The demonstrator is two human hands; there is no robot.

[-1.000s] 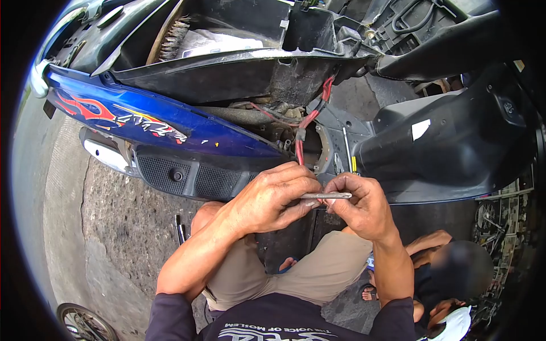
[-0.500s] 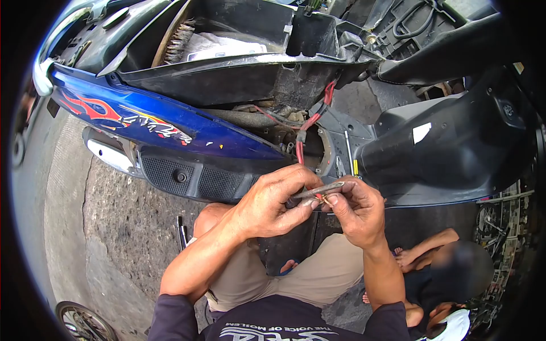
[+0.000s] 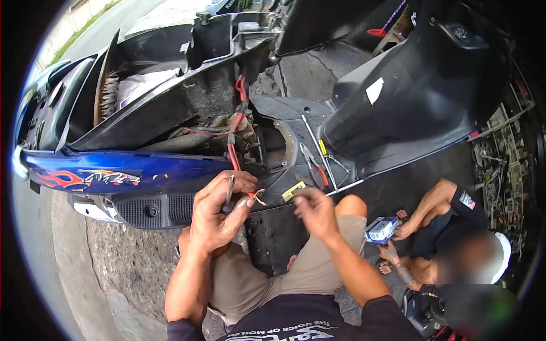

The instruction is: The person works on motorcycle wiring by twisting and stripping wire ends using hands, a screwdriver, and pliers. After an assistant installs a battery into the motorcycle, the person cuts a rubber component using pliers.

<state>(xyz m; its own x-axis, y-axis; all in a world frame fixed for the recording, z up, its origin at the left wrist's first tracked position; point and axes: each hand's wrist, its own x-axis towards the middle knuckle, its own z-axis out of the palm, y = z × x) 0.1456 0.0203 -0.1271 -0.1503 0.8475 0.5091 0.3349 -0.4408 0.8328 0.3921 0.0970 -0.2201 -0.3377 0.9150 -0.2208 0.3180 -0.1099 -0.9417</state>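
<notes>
The person's left forearm (image 3: 186, 278) rises steeply from the sleeve, elbow bent and out to the side, and brings the left hand (image 3: 219, 211) up beside the scooter's side panel (image 3: 153, 165). The wrist is fairly straight, the fingers are curled in towards the palm, and the thumb reaches across to press against the forefinger. In that pinch sits the red wire (image 3: 232, 156), its bare copper strands (image 3: 260, 197) splayed out past the fingertips towards the right hand (image 3: 318, 213). A slim metal tool (image 3: 230, 190) stands nearly upright in the same hand, tucked among the curled fingers

The right forearm (image 3: 357, 267) slants up and inward over the thigh, and its hand hangs apart from the wire, knuckles bent and fingers loosely parted. They are blurred; whether they have hold of anything cannot be told. Just beside these fingertips, a small yellow item (image 3: 293, 191) lies on the scooter's footboard (image 3: 263, 185). Farther forward on it rest red-handled pliers (image 3: 314, 165), a yellow-handled tool (image 3: 323, 149) and a long metal rod (image 3: 314, 139). To the right, another person's hands hold a blue and white box (image 3: 381, 229)
</notes>
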